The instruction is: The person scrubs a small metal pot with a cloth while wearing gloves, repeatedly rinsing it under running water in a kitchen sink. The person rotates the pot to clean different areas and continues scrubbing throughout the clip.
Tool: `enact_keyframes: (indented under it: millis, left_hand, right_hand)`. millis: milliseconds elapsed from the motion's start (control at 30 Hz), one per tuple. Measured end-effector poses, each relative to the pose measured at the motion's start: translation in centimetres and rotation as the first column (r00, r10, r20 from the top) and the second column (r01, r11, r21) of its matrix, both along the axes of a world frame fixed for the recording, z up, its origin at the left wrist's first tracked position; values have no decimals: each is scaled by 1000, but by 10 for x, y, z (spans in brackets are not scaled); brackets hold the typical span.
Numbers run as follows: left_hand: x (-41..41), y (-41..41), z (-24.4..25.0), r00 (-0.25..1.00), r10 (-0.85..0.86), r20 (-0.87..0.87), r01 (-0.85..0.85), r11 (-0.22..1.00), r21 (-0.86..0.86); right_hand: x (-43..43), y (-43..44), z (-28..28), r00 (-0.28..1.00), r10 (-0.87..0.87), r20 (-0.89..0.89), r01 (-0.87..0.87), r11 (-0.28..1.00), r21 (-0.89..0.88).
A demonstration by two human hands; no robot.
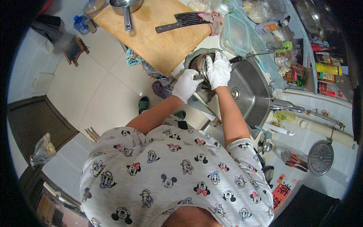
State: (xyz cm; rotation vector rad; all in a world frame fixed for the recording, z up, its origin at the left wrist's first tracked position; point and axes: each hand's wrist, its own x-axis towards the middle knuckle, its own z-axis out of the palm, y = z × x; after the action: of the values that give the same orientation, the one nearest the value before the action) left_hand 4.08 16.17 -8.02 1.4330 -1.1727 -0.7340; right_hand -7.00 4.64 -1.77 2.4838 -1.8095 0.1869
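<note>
My right hand [219, 70], in a white disposable glove, grips the rim of a round metal pan [198, 59] with a stained, brownish inside. A black handle [236, 59] sticks out past that hand on the sink side. My left hand [185, 86], gloved in white too, pinches a grey scouring pad [199, 78], apparently steel wool, against the pan's near side. The pan is at the corner of the counter beside a stainless steel sink [249, 93]. My hands hide part of it.
A wooden cutting board [147, 42] holds a cleaver [181, 22], a pink cloth [216, 22] and a small saucepan [127, 11]. Beyond my right hand stands a glass food container [235, 35]. A faucet [286, 105] reaches over the sink. Bottles [327, 68] line the shelf at right.
</note>
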Motion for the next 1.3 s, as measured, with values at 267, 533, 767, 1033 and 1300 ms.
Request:
enact_keyframes:
  millis: [267, 533, 767, 1033, 1300]
  left_hand:
    - [16, -45, -14, 833, 148, -532, -11, 968, 251]
    - [15, -52, -4, 941, 103, -323, -52, 985, 163]
    - [-1, -16, 8, 980, -36, -195, 87, 961, 263]
    - [28, -77, -11, 871, 19, -491, 97, 973, 209]
    - [-2, -24, -33, 870, 136, -474, 31, 944, 328]
  right_hand:
    - [2, 0, 4, 1000, 19, 9, -19, 1000, 7]
    - [1, -1, 1, 999, 28, 15, -28, 999, -19]
    - [0, 3, 4, 1000, 0, -26, 0, 1000, -18]
    - [5, 1, 7, 1000, 28, -5, -28, 1000, -9]
    - [-6, 0, -1, 1000, 19, -3, -19, 999, -35]
